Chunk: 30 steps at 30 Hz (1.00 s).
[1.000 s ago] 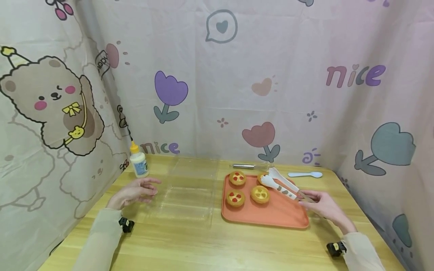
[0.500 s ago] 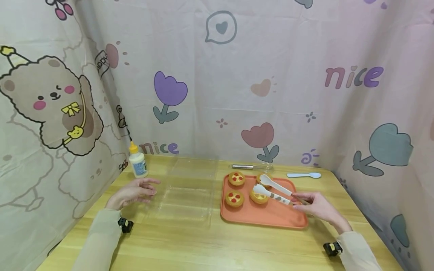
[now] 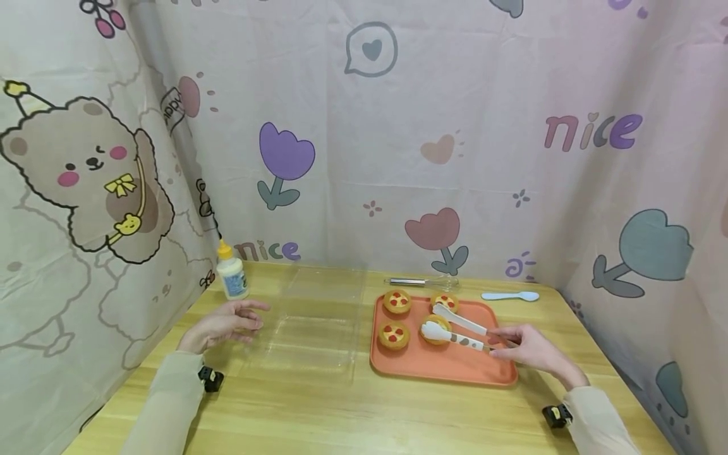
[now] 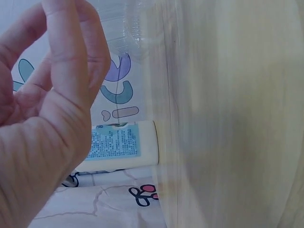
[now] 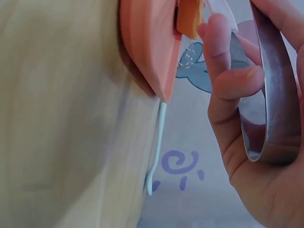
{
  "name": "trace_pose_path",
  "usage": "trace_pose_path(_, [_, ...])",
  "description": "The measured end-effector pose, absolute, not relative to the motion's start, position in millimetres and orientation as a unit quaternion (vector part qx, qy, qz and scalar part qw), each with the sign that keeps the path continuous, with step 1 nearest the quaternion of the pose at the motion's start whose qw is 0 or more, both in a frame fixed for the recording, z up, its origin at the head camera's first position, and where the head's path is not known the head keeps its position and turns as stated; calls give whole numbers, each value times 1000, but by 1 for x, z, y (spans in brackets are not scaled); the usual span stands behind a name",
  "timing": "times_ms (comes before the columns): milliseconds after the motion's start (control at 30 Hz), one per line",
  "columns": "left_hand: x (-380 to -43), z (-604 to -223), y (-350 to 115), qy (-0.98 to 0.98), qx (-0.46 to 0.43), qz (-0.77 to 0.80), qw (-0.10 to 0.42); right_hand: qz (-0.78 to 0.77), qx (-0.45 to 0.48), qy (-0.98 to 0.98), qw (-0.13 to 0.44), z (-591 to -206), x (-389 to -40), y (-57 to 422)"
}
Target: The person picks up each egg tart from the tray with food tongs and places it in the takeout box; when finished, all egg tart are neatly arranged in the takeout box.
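My right hand (image 3: 526,347) holds a pair of tongs (image 3: 463,340) with white tips and a metal bend. The tips are spread around an egg tart (image 3: 435,323) on the orange tray (image 3: 443,370). In the right wrist view the metal bend of the tongs (image 5: 280,114) lies within the hand, between thumb and fingers. Three tarts with red topping sit on the same tray: a front left tart (image 3: 394,335), a back left tart (image 3: 397,301) and a back right tart (image 3: 445,299). My left hand (image 3: 227,323) holds nothing, fingers loosely bent, beside a clear plastic box (image 3: 313,322).
A white glue bottle (image 3: 232,278) with a yellow cap stands at the back left. Behind the tray lie a whisk (image 3: 409,282) and a light blue spoon (image 3: 510,296). A printed curtain (image 3: 364,158) closes off the table's back and sides.
My right hand has moved left and a little forward with the tongs, whose tips came down from over the back right tart to the egg tart. The left hand stays in place.
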<state>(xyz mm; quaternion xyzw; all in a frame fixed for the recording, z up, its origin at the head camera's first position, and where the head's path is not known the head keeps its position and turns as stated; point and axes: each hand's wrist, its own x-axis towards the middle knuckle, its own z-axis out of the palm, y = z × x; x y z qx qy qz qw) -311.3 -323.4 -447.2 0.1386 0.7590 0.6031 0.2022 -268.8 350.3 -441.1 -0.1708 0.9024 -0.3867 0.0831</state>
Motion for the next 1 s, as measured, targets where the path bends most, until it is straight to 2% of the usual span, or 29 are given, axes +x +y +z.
trace_pose_path(200, [-310, -447, -323, 759, 143, 602, 204, -385, -193, 897, 102, -439, -268, 353])
trace_pose_path(1000, [-311, -446, -322, 764, 144, 595, 204, -335, -181, 924, 47, -446, -266, 349])
